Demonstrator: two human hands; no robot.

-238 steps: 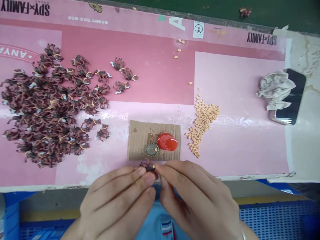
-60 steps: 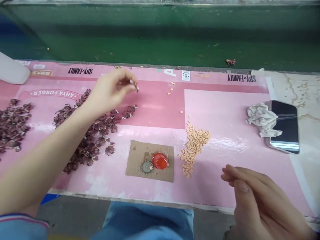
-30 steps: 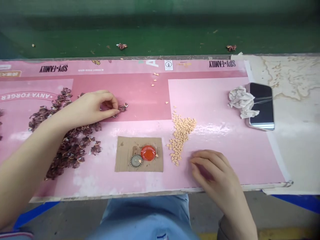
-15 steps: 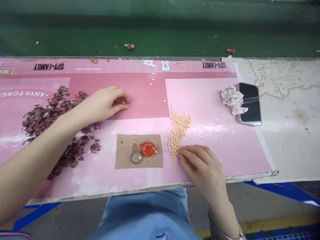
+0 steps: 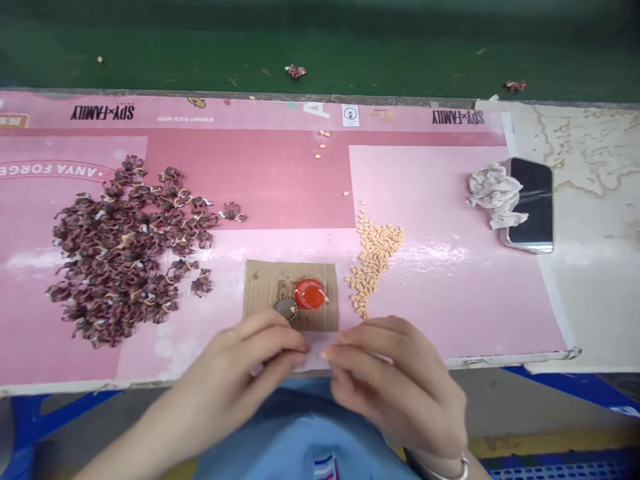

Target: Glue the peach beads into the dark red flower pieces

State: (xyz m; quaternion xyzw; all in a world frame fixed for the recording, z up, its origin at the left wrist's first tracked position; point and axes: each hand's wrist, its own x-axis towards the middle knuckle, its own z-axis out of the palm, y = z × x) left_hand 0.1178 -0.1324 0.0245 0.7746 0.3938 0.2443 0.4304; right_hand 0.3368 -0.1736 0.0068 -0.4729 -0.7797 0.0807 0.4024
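My left hand (image 5: 250, 373) is closed at the table's front edge, thumb against fingers; what it holds, if anything, is hidden. Opposite it, my right hand (image 5: 400, 380) pinches a small tan piece (image 5: 325, 356) at its fingertips. A narrow gap separates the two hands. Just beyond them lies a brown cardboard square (image 5: 260, 283), carrying a round red dish (image 5: 310, 294) and a metal bottle cap (image 5: 285, 307), partly behind my left fingers. Past my right hand spreads a pile of small tan pieces (image 5: 373, 257). Dark reddish-brown crumpled pieces (image 5: 125, 247) are heaped at the left.
Crumpled white tissue (image 5: 494, 190) lies against a dark-screened phone (image 5: 533, 207) at the right. One dark piece (image 5: 233, 212) sits apart from the heap. Beyond the pink printed table cover (image 5: 260, 177) runs a green surface (image 5: 200, 57) with a few scraps.
My left hand has come back from the dark pieces to the front edge. My right hand has left the tan pile and moved toward my left hand. The camera view has shifted slightly.
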